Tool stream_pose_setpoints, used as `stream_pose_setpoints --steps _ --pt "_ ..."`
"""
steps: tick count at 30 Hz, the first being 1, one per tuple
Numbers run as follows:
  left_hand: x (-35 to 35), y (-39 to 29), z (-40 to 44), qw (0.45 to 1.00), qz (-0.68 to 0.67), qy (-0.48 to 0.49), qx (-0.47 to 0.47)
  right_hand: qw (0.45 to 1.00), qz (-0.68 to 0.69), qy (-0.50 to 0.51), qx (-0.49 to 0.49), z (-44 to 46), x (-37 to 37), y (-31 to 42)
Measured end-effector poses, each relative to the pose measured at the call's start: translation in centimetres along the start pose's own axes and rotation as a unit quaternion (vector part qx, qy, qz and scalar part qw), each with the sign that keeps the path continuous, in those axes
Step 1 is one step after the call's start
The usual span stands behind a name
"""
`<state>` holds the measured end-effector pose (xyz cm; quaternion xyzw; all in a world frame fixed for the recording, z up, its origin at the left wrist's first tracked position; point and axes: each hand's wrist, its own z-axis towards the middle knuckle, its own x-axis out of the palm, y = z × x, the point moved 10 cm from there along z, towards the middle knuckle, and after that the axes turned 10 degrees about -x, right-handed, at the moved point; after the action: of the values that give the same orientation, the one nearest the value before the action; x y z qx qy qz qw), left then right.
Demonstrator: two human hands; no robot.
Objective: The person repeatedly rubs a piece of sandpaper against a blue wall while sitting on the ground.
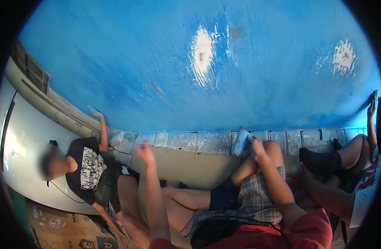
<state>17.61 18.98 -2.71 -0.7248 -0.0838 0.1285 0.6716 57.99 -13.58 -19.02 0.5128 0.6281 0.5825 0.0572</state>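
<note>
Grip of the right hand: closed around the narrow end of a flat tool, whose broad face is smeared pale blue. The tool is tilted and lies, in this view, over the row of grey blocks at the foot of the blue wall; whether it touches them cannot be told. The left hand is raised at left of centre, its fingers blurred; whether it is open, closed or holding something cannot be told. Below the hands are the wearer's crossed bare legs, checked shorts and red sleeve. Brown floor extends between the legs and the blocks.

Further left, a person in a black printed T-shirt sits beside the wall, one hand raised with a light-blue flat piece at the wall's lower left edge. Behind this person stands a large pale panel, with printed cardboard at the lower left corner and a dark frame above.

At far right, a second person, in a white top with red markings, holds one hand up at the wall's right edge; the object in it is too dark to identify. A dark sock covers a foot near the blocks. The wall is unevenly blue and brushed in texture, with two bright white patches, one above centre and one at upper right.
</note>
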Motion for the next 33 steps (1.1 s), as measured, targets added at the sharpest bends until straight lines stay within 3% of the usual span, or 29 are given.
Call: stream_pose_setpoints --steps 1,2,3,4,6,9,12,13,14,15,16,18,20,21,24,26,27,29,30,31,32,33 --pt "3.3 1.6 -1.9 0.982 0.121 0.149 0.004 1.000 0.002 -0.002 -0.010 0.1 -0.2 -0.2" --pt "5.9 4.4 -4.7 0.928 0.234 0.291 0.008 1.000 0.002 -0.001 -0.021 0.3 -0.4 -0.2" --pt "7.9 7.9 -7.9 0.842 0.335 0.422 0.012 1.000 0.005 0.007 -0.022 0.8 -0.5 -0.8" --pt "8.6 14.0 -10.1 0.733 0.440 0.514 -0.073 0.999 0.007 0.016 -0.027 1.5 -0.8 -1.6" --pt "10.3 19.4 -13.5 0.718 0.393 0.536 0.206 0.999 0.007 0.018 -0.030 2.2 -1.2 -1.2" --pt "10.7 22.0 -16.9 0.519 0.710 0.400 0.258 0.999 0.020 0.011 -0.036 2.9 -2.8 -2.9" --pt "11.8 22.6 -15.0 0.585 0.642 0.458 0.189 0.999 0.025 -0.006 -0.048 1.6 -1.7 -1.4" --pt "12.6 22.8 -12.6 0.701 0.507 0.484 0.129 0.999 0.023 -0.001 -0.033 2.2 -2.2 -2.2" --pt "11.9 19.8 -11.6 0.830 0.287 0.474 -0.061 0.998 0.034 0.012 -0.045 3.5 -2.6 -2.8" --pt "10.8 17.9 -10.9 0.872 0.039 0.417 -0.253 0.998 0.039 0.022 -0.054 4.6 -3.2 -3.8" --pt "11.0 14.9 -12.8 0.676 -0.298 0.498 -0.454 0.997 0.040 0.028 -0.060 4.4 -4.2 -4.2" --pt "9.8 8.8 -12.4 0.639 -0.394 0.520 -0.408 0.999 0.029 -0.015 -0.027 1.3 -1.7 -1.5" --pt "9.3 3.9 -14.2 0.582 -0.431 0.556 -0.408 0.992 0.064 0.097 -0.049 2.2 -2.0 -2.7" --pt "9.2 2.7 -15.7 0.547 -0.423 0.592 -0.414 0.996 0.035 0.079 -0.028 1.3 -2.4 -3.1" --pt "6.5 0.5 -20.2 0.356 -0.286 0.859 -0.230 0.998 -0.028 0.043 -0.040 -0.3 0.3 -0.8" --pt "8.3 2.8 -20.7 0.574 -0.218 0.652 -0.445 0.997 -0.026 0.026 -0.063 -0.3 0.2 0.0" --pt "7.1 4.5 -20.4 0.655 -0.171 0.514 -0.527 0.997 -0.006 0.024 -0.071 -0.1 -0.5 -0.6" --pt "6.7 11.6 -22.1 0.409 0.074 0.817 -0.400 0.997 -0.007 0.032 -0.075 -0.2 0.0 0.1" --pt "7.3 13.7 -21.4 0.490 0.379 0.764 -0.179 0.997 -0.028 0.037 -0.069 -0.7 0.2 1.3" --pt "8.9 21.1 -19.9 0.554 0.343 0.743 -0.154 0.996 -0.048 0.041 -0.063 -0.7 1.2 3.0" --pt "7.3 20.6 -17.6 0.570 0.628 0.530 -0.013 0.969 -0.135 0.105 -0.177 -3.1 5.8 9.4" --pt "7.4 22.2 -18.3 0.492 0.710 0.501 0.059 0.919 -0.222 0.159 -0.283 -7.5 10.7 16.0"
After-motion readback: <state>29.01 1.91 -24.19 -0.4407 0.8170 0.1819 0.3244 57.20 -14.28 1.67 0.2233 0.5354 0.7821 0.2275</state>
